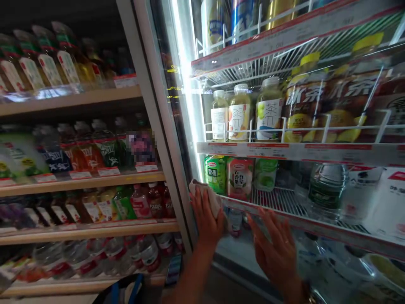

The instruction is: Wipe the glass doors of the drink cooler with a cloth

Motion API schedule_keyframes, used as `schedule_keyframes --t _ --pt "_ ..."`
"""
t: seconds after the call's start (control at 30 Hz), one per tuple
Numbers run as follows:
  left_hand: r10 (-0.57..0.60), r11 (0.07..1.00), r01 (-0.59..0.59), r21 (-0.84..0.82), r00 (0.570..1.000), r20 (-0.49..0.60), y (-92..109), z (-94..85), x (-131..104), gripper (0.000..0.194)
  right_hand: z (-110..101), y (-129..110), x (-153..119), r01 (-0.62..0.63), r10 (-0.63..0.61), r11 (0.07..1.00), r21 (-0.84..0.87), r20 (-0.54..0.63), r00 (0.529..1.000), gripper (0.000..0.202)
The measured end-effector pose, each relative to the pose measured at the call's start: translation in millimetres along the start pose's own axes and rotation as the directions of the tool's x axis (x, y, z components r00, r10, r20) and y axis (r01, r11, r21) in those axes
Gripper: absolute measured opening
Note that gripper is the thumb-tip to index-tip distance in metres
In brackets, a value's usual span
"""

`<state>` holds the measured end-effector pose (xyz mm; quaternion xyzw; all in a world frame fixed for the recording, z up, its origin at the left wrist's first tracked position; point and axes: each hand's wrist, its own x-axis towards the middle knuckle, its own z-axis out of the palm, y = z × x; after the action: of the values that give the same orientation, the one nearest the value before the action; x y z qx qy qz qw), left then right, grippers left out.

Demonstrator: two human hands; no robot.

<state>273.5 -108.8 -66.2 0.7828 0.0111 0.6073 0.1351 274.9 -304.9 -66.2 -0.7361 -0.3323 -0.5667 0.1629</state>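
Wooden shelves (79, 185) of bottled drinks fill the dim left side; on the right, a bright light strip (186, 71) edges a glass-fronted fridge (341, 152) with wire racks.

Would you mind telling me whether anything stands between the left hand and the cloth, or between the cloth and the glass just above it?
Nothing visible does: the left hand lies right on the cloth, and the glass above looks unobstructed. The right hand is off to the right.
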Motion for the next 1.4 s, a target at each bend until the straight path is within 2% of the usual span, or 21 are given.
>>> schedule_keyframes --t 0.07,0.13,0.23,0.3,0.37,0.47,0.53,0.63,0.77,0.87,0.97,1.07,1.13,1.23,1.33,1.4 --pt "-0.010 1.000 0.010 -0.018 1.000 -0.002 4.3 0.4 2.7 0.070 -9.8 8.6 -11.8 0.027 -0.028 0.998 -0.049 -0.009 1.000 0.070" --pt "-0.003 0.999 0.003 -0.052 1.000 -0.006 7.4 2.6 4.9 0.070 -20.3 18.7 -20.0 -0.009 0.008 0.995 -0.103 -0.008 1.000 0.068" --pt "0.017 0.996 -0.019 -0.091 1.000 -0.020 8.7 6.7 6.2 0.070 -35.8 31.4 -7.8 -0.082 0.083 0.994 -0.078 0.010 0.996 0.063" --pt "0.020 0.996 -0.023 -0.089 0.999 -0.029 8.1 8.5 6.0 0.071 -43.4 35.5 23.1 0.018 -0.017 0.999 -0.039 0.032 0.999 0.060" --pt "0.016 0.997 -0.018 -0.071 0.999 -0.032 7.1 8.8 5.5 0.071 -44.9 35.8 69.5 0.210 -0.207 0.977 -0.041 0.073 0.976 0.061" --pt "0.026 0.999 -0.027 -0.038 0.999 -0.031 4.2 6.8 4.6 0.070 -32.4 30.5 148.0 0.484 -0.470 0.874 -0.050 0.169 0.866 0.060" --pt "0.052 0.998 -0.053 -0.020 0.998 -0.021 0.3 4.5 3.7 0.068 -17.8 23.7 190.5 0.582 -0.562 0.812 -0.041 0.213 0.799 0.060" --pt "0.095 0.995 -0.095 0.009 0.995 0.003 -8.1 0.8 1.6 0.067 0.3 11.6 224.5 0.623 -0.597 0.782 -0.025 0.261 0.759 0.063" --pt "0.122 0.993 -0.122 0.005 0.993 0.002 -14.2 -4.1 0.2 0.066 6.9 1.8 228.1 0.597 -0.567 0.802 -0.024 0.287 0.772 0.067" --pt "0.110 0.991 -0.109 -0.073 0.994 0.008 -7.3 -9.4 9.5 0.064 7.1 0.2 223.1 0.573 -0.550 0.819 -0.003 0.280 0.787 0.067" --pt "0.084 0.980 -0.080 -0.180 0.996 0.014 4.9 -14.0 34.7 0.062 11.7 -3.5 217.8 0.551 -0.535 0.835 0.010 0.255 0.806 0.066" --pt "-0.021 0.971 0.002 -0.239 0.997 -0.075 12.2 -14.0 64.4 0.062 20.1 -11.6 210.3 0.483 -0.465 0.874 -0.047 0.205 0.861 0.064" --pt "-0.075 0.969 0.050 -0.241 0.992 -0.097 11.4 -10.4 74.5 0.063 24.6 -16.5 206.0 0.450 -0.431 0.889 -0.081 0.181 0.884 0.064" --pt "-0.078 0.973 0.059 -0.223 0.994 -0.080 3.9 -1.0 65.0 0.062 26.4 -19.6 203.7 0.446 -0.423 0.889 -0.106 0.181 0.888 0.063" --pt "-0.119 0.967 0.097 -0.236 0.989 -0.084 -5.0 7.0 37.4 0.063 25.3 -19.8 201.9 0.438 -0.411 0.892 -0.113 0.202 0.889 0.062" --pt "-0.189 0.955 0.162 -0.247 0.978 -0.089 -9.2 8.3 21.7 0.062 25.5 -19.4 196.6 0.421 -0.392 0.901 -0.108 0.216 0.894 0.065"
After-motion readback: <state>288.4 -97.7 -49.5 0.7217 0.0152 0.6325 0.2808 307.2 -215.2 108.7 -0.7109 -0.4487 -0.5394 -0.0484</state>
